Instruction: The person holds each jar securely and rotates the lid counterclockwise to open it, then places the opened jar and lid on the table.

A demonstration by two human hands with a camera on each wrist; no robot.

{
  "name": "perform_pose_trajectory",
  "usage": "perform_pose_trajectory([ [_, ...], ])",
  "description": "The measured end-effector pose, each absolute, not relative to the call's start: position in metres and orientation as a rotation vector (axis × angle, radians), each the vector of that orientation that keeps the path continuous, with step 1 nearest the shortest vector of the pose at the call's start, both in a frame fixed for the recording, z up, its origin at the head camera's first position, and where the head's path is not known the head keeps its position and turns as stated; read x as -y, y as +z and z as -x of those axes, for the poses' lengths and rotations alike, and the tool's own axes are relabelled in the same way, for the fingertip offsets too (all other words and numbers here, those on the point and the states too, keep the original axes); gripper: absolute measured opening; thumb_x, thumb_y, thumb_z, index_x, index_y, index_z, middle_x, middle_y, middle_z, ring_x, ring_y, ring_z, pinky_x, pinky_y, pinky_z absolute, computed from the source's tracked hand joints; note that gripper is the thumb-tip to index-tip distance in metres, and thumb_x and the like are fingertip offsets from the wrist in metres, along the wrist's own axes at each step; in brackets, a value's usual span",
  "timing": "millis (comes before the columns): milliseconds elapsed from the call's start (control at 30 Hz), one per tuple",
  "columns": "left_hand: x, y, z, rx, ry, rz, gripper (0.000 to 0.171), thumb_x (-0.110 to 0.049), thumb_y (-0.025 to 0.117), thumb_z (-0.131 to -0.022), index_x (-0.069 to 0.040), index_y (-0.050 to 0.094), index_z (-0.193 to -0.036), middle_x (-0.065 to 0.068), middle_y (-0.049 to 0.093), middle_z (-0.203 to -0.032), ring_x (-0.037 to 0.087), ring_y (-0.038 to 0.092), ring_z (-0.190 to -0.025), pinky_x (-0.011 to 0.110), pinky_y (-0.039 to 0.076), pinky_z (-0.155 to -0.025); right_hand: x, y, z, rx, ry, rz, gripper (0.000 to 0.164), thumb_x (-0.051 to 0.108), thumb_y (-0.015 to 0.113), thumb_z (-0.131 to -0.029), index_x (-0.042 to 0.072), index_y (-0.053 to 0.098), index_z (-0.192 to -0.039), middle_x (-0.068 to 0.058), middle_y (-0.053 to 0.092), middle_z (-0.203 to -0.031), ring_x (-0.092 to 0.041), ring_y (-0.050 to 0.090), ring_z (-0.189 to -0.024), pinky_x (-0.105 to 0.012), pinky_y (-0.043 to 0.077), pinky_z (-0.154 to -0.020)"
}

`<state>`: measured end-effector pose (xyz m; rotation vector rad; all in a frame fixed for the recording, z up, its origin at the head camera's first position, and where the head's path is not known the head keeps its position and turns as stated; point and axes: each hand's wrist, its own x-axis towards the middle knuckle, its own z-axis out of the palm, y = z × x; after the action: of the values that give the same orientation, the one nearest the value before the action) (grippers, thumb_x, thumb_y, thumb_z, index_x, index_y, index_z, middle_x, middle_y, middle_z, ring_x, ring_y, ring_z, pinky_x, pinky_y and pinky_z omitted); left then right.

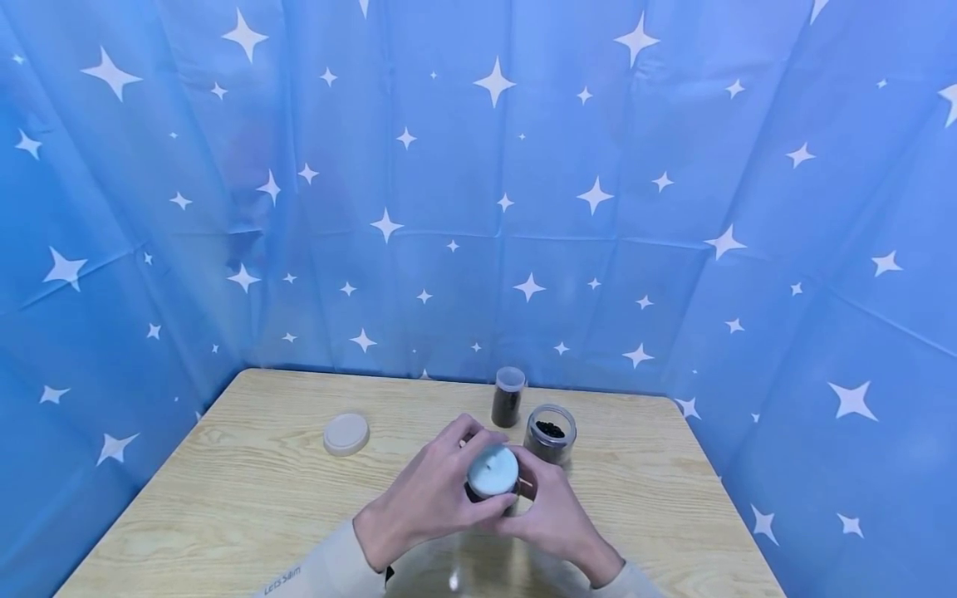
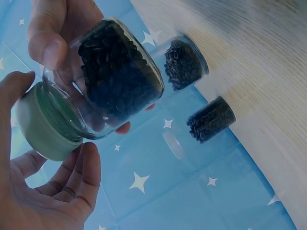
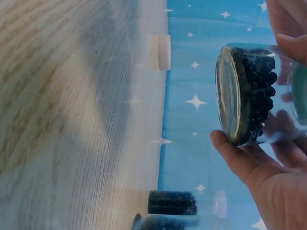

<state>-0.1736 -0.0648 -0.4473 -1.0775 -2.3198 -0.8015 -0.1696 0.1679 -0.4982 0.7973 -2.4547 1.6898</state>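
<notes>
A blue curtain (image 1: 456, 174) printed with white stars hangs behind a wood-grained desk (image 1: 247, 473), and the work sits at the person's side of it. The jar (image 2: 117, 72) is held up off the desk, base down and mint lid (image 1: 492, 472) on top, likely so that the dark beads (image 2: 103, 62) stay settled toward its base while both hands can reach round it. The left hand (image 1: 428, 492) grips the lid by its rim, thumb on one side and fingers on the other, a hold that would suit turning it. The right hand (image 1: 552, 511) is wrapped round the glass below, presumably to steady the jar against any twist. The lid sits at the mouth; whether it is tight, I cannot tell. Just beyond the right hand stands the wide jar (image 1: 549, 453), uncovered, its own dark beads visible inside, and behind it, near the back edge, the slim jar (image 1: 506, 407), upright too; whether its pale top is a cover is unclear. Both seem parked there within reach yet out of the hands' way. The white cap (image 1: 345, 435) lies flat by itself toward the left, probably set aside to leave working room.
</notes>
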Motion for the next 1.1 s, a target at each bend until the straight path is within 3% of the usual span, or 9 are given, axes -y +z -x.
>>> perform_pose_trajectory([
  [400,0.075,-0.444,0.180,2.258,-0.726,1.212,0.071,-0.055,0.096,-0.094,-0.025,0.071,-0.153,-0.002,0.069,-0.144,0.014,0.072,-0.123,0.032,0.065,-0.101,-0.172,-0.498,0.171,2.486,1.638,-0.826,0.080,0.014,0.103,-0.085,0.021,0.067,-0.156,-0.003,0.081,-0.139,-0.010,0.077,-0.133,-0.031,0.066,-0.111],
  [633,0.086,-0.441,0.183,2.187,-0.628,1.458,0.065,-0.050,0.087,-0.104,-0.026,0.066,-0.160,0.006,0.064,-0.163,0.024,0.068,-0.148,0.042,0.064,-0.118,-0.176,-0.499,0.171,2.477,1.677,-0.921,0.076,0.004,0.099,-0.083,0.019,0.068,-0.151,-0.006,0.081,-0.135,-0.009,0.079,-0.125,-0.030,0.066,-0.111],
  [833,0.089,-0.437,0.184,2.111,-0.598,1.605,0.059,-0.038,0.087,-0.105,-0.023,0.067,-0.158,0.009,0.063,-0.165,0.024,0.066,-0.152,0.039,0.060,-0.125,-0.177,-0.497,0.170,2.469,1.721,-0.986,0.079,0.011,0.101,-0.087,0.018,0.066,-0.157,-0.006,0.079,-0.141,-0.010,0.080,-0.125,-0.032,0.067,-0.111],
  [1100,0.091,-0.437,0.185,2.114,-0.597,1.631,0.052,-0.024,0.080,-0.106,-0.023,0.069,-0.157,0.009,0.065,-0.161,0.019,0.069,-0.143,0.027,0.062,-0.114,-0.176,-0.497,0.170,2.447,1.774,-1.027,0.080,0.013,0.101,-0.089,0.023,0.065,-0.159,-0.004,0.079,-0.141,-0.013,0.080,-0.125,-0.034,0.067,-0.113],
])
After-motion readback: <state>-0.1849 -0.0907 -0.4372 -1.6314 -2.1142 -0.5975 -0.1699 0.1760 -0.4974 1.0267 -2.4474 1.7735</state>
